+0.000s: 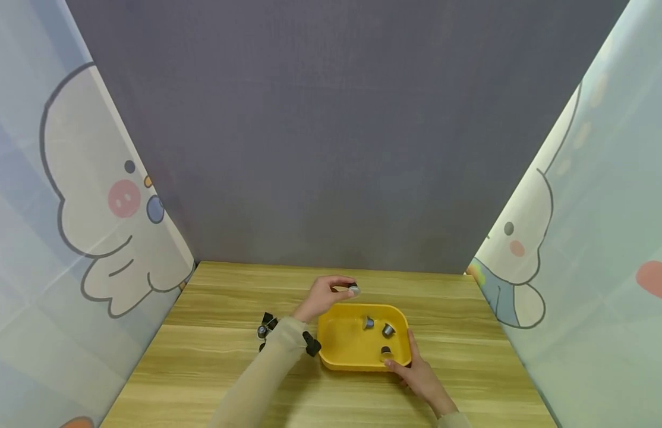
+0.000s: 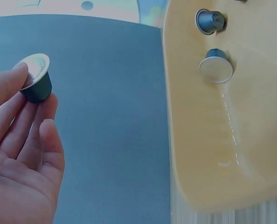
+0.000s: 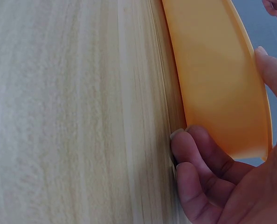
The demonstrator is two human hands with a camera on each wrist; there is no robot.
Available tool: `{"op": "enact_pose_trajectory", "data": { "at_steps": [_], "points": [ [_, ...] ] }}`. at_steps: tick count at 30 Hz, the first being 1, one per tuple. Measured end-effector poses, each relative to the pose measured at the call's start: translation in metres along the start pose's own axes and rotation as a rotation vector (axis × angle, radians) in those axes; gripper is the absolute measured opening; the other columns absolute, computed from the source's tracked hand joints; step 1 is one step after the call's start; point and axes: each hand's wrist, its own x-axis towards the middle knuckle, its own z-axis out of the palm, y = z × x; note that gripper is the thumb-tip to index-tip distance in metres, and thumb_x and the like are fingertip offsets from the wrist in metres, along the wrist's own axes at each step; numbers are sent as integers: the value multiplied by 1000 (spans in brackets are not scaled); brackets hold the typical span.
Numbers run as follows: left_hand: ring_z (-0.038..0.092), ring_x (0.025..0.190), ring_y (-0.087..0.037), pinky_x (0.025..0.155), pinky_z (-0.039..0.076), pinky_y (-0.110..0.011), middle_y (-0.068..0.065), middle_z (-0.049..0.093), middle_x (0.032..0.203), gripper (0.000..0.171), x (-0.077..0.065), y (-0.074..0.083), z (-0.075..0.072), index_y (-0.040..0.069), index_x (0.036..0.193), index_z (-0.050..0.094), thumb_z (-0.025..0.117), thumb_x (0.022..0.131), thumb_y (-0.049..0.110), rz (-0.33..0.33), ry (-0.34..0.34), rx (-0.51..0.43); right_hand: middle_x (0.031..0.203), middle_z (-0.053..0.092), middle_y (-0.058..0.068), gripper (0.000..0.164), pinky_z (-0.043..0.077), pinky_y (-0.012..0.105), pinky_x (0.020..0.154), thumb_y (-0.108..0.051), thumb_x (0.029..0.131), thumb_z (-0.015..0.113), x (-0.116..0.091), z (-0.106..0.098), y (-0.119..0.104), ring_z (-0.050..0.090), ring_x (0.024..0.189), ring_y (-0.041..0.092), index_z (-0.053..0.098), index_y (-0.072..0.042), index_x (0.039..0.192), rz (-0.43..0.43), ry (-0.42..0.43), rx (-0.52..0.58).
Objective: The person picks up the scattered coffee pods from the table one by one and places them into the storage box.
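Observation:
My left hand [image 1: 321,297] is raised above the back edge of a yellow plastic tray [image 1: 336,367]. Its thumb and fingertips pinch a dark coffee capsule [image 2: 41,88] with a pale foil lid, which faces the thumb. At the tray's near right corner, my right hand [image 1: 423,377] grips the wall, thumb over the rim and fingers curled against the outside, low near the table. Inside the tray lie a grey-blue capsule [image 1: 369,323], another grey capsule [image 1: 388,330], and a dark one [image 1: 386,351] close to the right thumb.
Left of the tray, partly behind the left forearm, a capsule [image 1: 262,331] and several small dark items lie on the wood-grain table [image 1: 218,345]. A grey panel [image 1: 331,148] rises behind the table. Cartoon-printed curtains [image 1: 593,238] flank both sides.

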Motion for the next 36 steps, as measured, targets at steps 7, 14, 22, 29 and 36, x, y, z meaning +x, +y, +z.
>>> {"op": "enact_pose_trajectory", "data": {
  "at_steps": [7, 14, 22, 29, 36],
  "points": [
    [62, 107, -12, 84, 53, -31, 7, 68, 120, 29, 9, 0, 14, 16, 122, 73, 72, 94, 25, -8, -60, 43, 78, 60, 10, 110, 47, 32, 54, -49, 90, 72, 0, -1, -1, 57, 61, 21, -8, -19, 161, 10, -1, 3],
    [62, 104, -12, 89, 52, -32, 6, 69, 113, 33, 14, -3, 32, 10, 123, 71, 73, 93, 23, -16, -144, 47, 83, 62, 10, 109, 48, 33, 56, -50, 91, 69, 2, -2, -1, 58, 63, 21, -10, -20, 160, 12, -12, -7],
    [63, 109, -19, 94, 50, -35, 12, 69, 110, 32, 20, -7, 54, 15, 119, 74, 76, 90, 28, -63, -207, 83, 79, 62, 9, 109, 48, 33, 56, -50, 91, 70, 0, -1, -1, 58, 62, 20, -8, -19, 161, 14, -11, -14],
    [63, 109, -16, 96, 49, -35, 12, 70, 110, 27, 24, -11, 65, 16, 117, 75, 75, 91, 21, -93, -243, 56, 79, 62, 9, 109, 47, 32, 56, -50, 91, 69, -2, -2, -3, 58, 62, 20, -9, -19, 160, 7, -12, -12],
    [62, 108, -9, 100, 47, -39, 11, 70, 112, 29, 25, -15, 69, 14, 119, 74, 75, 91, 18, -153, -247, 12, 78, 62, 8, 109, 47, 32, 55, -50, 91, 69, -1, -1, -2, 58, 62, 20, -8, -18, 161, 1, -13, -22]
  ]
}}
